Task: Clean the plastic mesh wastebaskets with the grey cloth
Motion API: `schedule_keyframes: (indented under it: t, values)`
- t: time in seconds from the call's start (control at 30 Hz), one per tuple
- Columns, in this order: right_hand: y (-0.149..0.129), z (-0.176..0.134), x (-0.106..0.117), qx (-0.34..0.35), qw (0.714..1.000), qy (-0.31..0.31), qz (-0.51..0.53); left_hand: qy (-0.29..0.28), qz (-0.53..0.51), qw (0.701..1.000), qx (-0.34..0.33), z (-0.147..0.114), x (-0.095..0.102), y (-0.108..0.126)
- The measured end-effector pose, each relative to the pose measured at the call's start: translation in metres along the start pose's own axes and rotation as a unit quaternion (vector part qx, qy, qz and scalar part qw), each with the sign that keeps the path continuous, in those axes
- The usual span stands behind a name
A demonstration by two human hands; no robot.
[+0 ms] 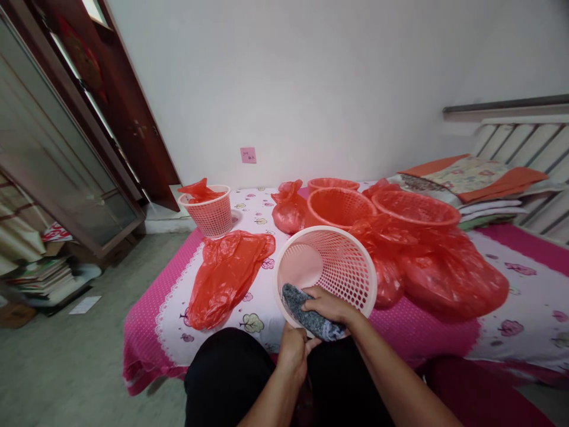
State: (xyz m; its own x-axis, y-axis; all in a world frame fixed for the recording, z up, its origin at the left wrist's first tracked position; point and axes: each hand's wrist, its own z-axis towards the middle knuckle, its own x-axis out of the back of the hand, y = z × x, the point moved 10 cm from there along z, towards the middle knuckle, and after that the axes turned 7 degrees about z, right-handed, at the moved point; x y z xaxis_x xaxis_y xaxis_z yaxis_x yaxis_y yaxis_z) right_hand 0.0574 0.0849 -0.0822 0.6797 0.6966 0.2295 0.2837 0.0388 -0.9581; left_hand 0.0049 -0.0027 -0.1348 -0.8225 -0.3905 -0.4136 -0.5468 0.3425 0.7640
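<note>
A pale pink perforated plastic basket (346,274) is tilted toward me at the bed's front edge, above my knees. My left hand (294,350) grips its near rim from below. In my right hand (326,303) is a folded dark grey cloth (293,301) with a lighter end, pressed against the near inside wall of the basket. The fingers of my right hand are wrapped over the cloth. To the left of the basket, a crumpled red plastic bag (226,276) lies flat on the bedcover.
Another pink basket (211,214) with red plastic in it stands at the bed's far left corner. Several red-bagged baskets (340,207) and a bulging red bag (453,273) crowd the right side. Folded textiles (480,173) lie beside the radiator (524,142).
</note>
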Motion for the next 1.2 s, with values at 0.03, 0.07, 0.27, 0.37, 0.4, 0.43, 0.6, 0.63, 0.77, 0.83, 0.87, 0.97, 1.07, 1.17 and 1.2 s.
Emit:
schedule_keyframes:
  t: [0.03, 0.07, 0.27, 0.37, 0.4, 0.43, 0.6, 0.63, 0.77, 0.83, 0.87, 0.97, 1.07, 1.17, 1.2]
  values:
    - [0.000, 0.000, 0.000, -0.001, 1.000, -0.002, 0.010, -0.002, 0.000, 1.000, -0.002, 0.000, -0.001, 0.001]
    - [0.000, 0.000, 0.000, -0.002, 1.000, -0.002, 0.020, -0.005, 0.000, 1.000, -0.006, -0.001, -0.001, 0.002]
    - [0.000, 0.000, 0.001, -0.011, 0.998, 0.014, 0.059, -0.007, 0.003, 1.000, -0.018, 0.001, -0.001, 0.001]
    - [-0.002, 0.000, -0.001, -0.011, 0.996, 0.009, 0.088, 0.009, 0.004, 1.000, -0.011, 0.006, 0.004, -0.002]
    - [-0.003, -0.001, -0.002, -0.013, 0.995, 0.008, 0.097, 0.008, 0.006, 1.000, -0.007, 0.008, 0.005, -0.003]
    - [-0.003, -0.001, -0.003, -0.015, 0.995, 0.008, 0.103, 0.005, 0.008, 1.000, -0.004, 0.009, 0.005, -0.004]
    - [-0.005, -0.001, -0.003, -0.021, 0.990, 0.015, 0.141, -0.008, 0.004, 1.000, -0.017, 0.006, 0.003, 0.001]
    - [-0.004, -0.001, -0.004, -0.027, 0.987, 0.016, 0.155, -0.008, 0.003, 1.000, -0.020, 0.005, 0.003, 0.002]
    - [0.002, -0.001, -0.004, -0.043, 0.977, 0.024, 0.207, -0.013, -0.004, 1.000, -0.022, 0.001, 0.000, 0.004]
    - [0.007, -0.001, -0.002, -0.049, 0.970, 0.041, 0.235, -0.017, -0.009, 1.000, -0.022, 0.001, -0.002, 0.004]
    - [0.010, -0.001, -0.001, -0.054, 0.964, 0.052, 0.254, -0.017, -0.010, 1.000, -0.021, 0.001, -0.002, 0.004]
    - [0.019, -0.001, -0.003, -0.066, 0.942, 0.074, 0.320, -0.022, -0.016, 1.000, -0.016, 0.002, -0.005, 0.003]
    - [0.022, 0.001, -0.008, -0.047, 0.911, 0.076, 0.403, -0.028, -0.036, 0.999, -0.021, 0.003, -0.007, 0.002]
    - [0.016, 0.001, -0.017, -0.013, 0.865, 0.041, 0.501, -0.022, -0.070, 0.997, -0.029, 0.003, -0.005, 0.001]
    - [0.013, 0.000, -0.018, 0.000, 0.851, 0.030, 0.524, -0.024, -0.078, 0.996, -0.030, 0.003, -0.004, 0.000]
